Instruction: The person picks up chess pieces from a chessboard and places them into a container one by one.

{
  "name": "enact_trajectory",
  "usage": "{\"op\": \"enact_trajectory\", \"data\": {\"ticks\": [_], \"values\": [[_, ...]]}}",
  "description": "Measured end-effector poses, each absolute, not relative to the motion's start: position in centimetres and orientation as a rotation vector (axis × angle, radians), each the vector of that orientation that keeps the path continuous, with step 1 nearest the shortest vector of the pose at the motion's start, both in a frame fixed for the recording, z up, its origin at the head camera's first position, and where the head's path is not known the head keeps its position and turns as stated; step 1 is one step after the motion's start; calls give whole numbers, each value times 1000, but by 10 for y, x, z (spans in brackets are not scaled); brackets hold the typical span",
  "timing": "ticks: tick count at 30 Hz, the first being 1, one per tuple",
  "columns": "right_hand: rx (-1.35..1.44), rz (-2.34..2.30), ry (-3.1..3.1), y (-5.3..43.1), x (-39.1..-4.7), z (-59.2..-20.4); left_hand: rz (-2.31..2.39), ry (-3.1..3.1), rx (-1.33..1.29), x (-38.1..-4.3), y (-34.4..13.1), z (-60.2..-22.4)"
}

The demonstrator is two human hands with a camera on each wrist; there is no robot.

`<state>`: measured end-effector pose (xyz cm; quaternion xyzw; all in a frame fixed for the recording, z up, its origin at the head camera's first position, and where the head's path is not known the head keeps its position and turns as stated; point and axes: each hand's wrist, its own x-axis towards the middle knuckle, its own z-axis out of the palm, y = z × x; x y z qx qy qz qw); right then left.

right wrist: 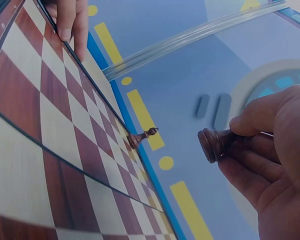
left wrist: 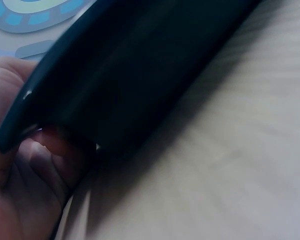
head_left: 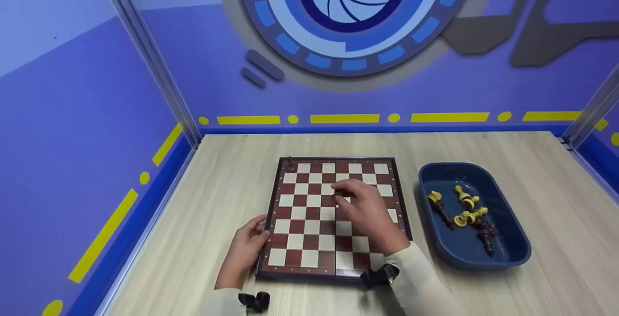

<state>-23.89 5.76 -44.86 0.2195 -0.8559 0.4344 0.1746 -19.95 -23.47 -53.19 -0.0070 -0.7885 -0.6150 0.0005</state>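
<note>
In the head view a chessboard (head_left: 299, 214) with brown and cream squares lies on the table. My left hand (head_left: 245, 248) grips its left edge; the left wrist view shows the fingers (left wrist: 47, 160) curled at the dark side of the board (left wrist: 125, 65). Over the board's middle, my right hand (head_left: 367, 209) pinches a dark brown chess piece (right wrist: 213, 144) between thumb and fingers. Its base shows in the right wrist view, held above the squares, while its top is hidden in the hand. Another dark brown chess piece (head_left: 291, 165) stands upright on the far left corner square.
A blue plastic tub (head_left: 515, 243) stands right of the board, with several yellow chess pieces (head_left: 463, 218) and dark brown chess pieces (head_left: 486, 238) lying in it. Blue printed walls (head_left: 309, 98) rise behind and left of the wooden table (head_left: 193, 238).
</note>
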Motion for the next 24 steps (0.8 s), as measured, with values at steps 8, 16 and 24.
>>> {"op": "enact_trajectory", "data": {"ticks": [8,16,24], "values": [[584,1246,-2404,77,-238,-443,-1881,-2502,-42,-205,-235,-531],[520,1253,-2410,94,-228,-446,-1866,-2517,-26,-195,-238,-536],[515,1251,-2369,112,-230,-441,-1884,-2486,-16,-201,-234,-533]]}}
